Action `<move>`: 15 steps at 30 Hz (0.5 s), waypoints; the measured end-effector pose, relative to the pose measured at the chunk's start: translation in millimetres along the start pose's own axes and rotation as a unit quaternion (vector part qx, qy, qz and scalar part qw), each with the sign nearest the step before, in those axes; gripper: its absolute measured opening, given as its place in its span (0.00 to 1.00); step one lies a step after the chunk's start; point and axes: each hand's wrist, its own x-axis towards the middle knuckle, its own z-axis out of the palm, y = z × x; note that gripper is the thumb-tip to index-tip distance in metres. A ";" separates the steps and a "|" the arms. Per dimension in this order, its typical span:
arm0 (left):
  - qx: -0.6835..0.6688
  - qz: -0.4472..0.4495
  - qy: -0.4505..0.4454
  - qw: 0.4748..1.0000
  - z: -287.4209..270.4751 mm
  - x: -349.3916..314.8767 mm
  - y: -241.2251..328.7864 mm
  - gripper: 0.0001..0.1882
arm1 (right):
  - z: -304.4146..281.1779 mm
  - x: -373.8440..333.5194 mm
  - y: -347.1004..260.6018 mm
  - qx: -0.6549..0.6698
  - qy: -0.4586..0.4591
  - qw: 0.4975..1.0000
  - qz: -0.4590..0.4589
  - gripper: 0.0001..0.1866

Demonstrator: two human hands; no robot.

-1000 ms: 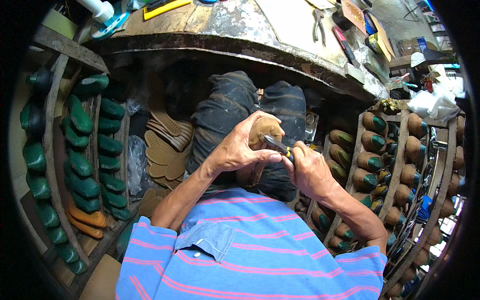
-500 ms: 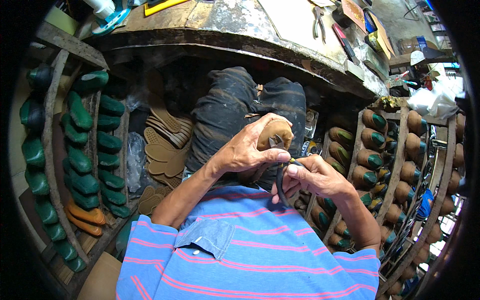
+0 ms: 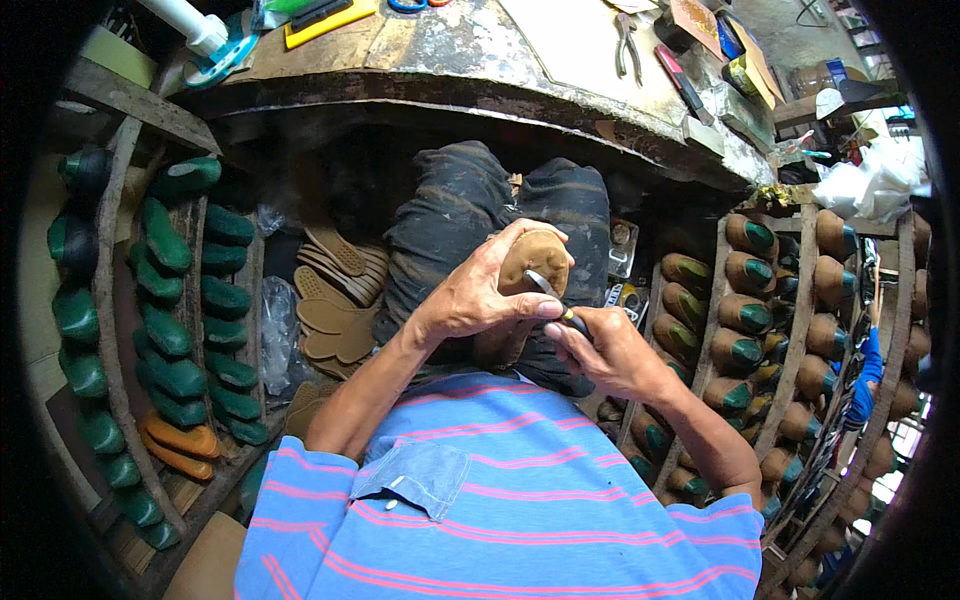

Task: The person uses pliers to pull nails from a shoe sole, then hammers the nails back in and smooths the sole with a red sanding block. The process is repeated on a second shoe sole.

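My left hand (image 3: 475,290) is wrapped round a brown lasted shoe (image 3: 541,253), holding it over my lap with one rounded end up. My thumb presses along its near edge, and part of the shoe is hidden under my hand. In my right hand (image 3: 612,352) is a pair of pliers (image 3: 545,284) with metal jaws and dark handles marked with yellow. The jaws point up and left onto the rounded face of the shoe, beside my left thumb. My right fingers hide most of the handles.
Wooden racks of brown-and-green lasted shoes (image 3: 742,313) stand on my right, with green shoe lasts (image 3: 165,330) racked on my left. Tan soles (image 3: 335,315) lie stacked by my left leg. Ahead, the workbench (image 3: 450,55) holds other pliers (image 3: 627,48) and a red-handled knife (image 3: 683,83).
The jaws have gone from spread to closed together, and the handles have drawn into my right palm. Both hands and the shoe shifted slightly left; the view moved a little.
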 end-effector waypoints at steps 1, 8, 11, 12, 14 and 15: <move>0.004 0.003 0.003 1.000 -0.3 -0.7 0.3 0.46 | -4.1 -1.9 -0.7 0.105 -0.035 0.994 0.018 0.25; -0.018 0.009 0.006 1.000 10.4 -3.2 4.0 0.40 | -17.8 -5.6 -1.7 0.358 -0.168 0.918 0.038 0.26; -0.034 0.013 0.026 0.999 16.1 -4.8 4.5 0.36 | -23.5 -2.3 -0.9 0.452 -0.222 0.864 0.032 0.26; -0.034 0.015 0.026 0.999 17.3 -5.2 4.0 0.35 | -25.1 -0.8 -0.9 0.460 -0.225 0.858 0.041 0.26; -0.040 0.011 0.030 0.999 17.3 -5.4 2.2 0.34 | -26.8 0.6 -2.1 0.483 -0.238 0.841 0.061 0.26; -0.045 0.007 0.034 0.998 16.2 -5.2 1.0 0.34 | -26.1 0.4 -3.2 0.439 -0.209 0.872 0.056 0.27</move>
